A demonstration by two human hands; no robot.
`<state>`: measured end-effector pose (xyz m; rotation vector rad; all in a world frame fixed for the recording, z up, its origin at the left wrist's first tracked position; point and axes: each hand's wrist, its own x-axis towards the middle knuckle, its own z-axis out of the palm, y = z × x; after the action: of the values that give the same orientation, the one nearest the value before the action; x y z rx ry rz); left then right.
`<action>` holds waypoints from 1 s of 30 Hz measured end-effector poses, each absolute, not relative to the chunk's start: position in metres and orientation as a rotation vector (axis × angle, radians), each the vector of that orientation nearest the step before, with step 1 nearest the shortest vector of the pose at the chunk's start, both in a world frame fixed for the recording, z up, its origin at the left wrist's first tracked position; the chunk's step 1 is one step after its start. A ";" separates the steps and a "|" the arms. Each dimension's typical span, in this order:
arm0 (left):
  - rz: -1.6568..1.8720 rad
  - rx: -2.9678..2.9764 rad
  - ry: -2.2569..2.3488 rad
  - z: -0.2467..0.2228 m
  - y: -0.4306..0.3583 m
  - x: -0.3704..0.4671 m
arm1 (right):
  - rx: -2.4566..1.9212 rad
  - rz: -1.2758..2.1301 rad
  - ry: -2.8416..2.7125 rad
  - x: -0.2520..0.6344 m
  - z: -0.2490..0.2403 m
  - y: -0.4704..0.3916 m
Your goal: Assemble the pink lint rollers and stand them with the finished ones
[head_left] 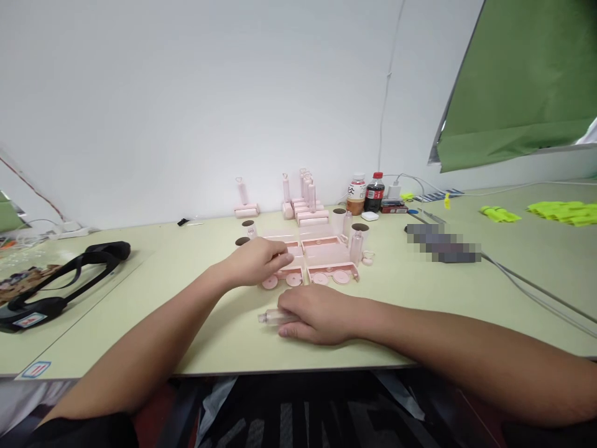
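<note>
My right hand (321, 314) is closed around a small clear plastic bottle (269, 318) near the table's front edge. The bottle is tilted sideways, its neck pointing left. My left hand (256, 261) hovers over the left pink plastic case (282, 277), fingers bent together; what they hold, if anything, is hidden. Beside it lies another open pink case (333, 274) with round parts along its front. To the right stand another clear bottle (356, 249) and a white roll with a dark open end (360, 229).
Several pink rollers with upright handles (311, 198) stand by the wall. Behind on the right are a cola bottle (374, 194) and an orange drink bottle (356, 198). A black strap-like frame (74, 274) lies left. Cables (522, 292) and yellow cloth pieces (562, 212) lie right.
</note>
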<state>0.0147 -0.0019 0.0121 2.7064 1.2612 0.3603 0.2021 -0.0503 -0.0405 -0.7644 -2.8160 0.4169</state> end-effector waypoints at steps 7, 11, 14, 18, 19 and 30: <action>0.873 2.456 0.935 0.014 -0.020 0.027 | -0.967 0.638 -2.206 0.215 -0.035 -0.036; 0.940 2.341 0.923 0.002 -0.019 0.022 | -0.894 0.713 -2.105 0.216 -0.036 -0.032; 1.200 2.128 0.953 -0.001 -0.010 0.014 | -0.927 0.725 -2.086 0.216 -0.037 -0.031; 1.307 1.794 0.865 -0.004 0.000 0.009 | -0.957 0.754 -2.130 0.216 -0.040 -0.028; 1.279 1.738 0.840 -0.006 0.001 0.010 | -0.948 0.751 -2.148 0.216 -0.041 -0.028; 0.975 1.519 0.754 -0.017 -0.013 0.035 | -0.576 0.636 -2.303 0.218 -0.038 -0.031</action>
<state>0.0353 -0.0130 -0.0166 1.5188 0.7540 0.9745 0.2180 -0.0309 -0.0378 -0.5762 -2.3025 0.6358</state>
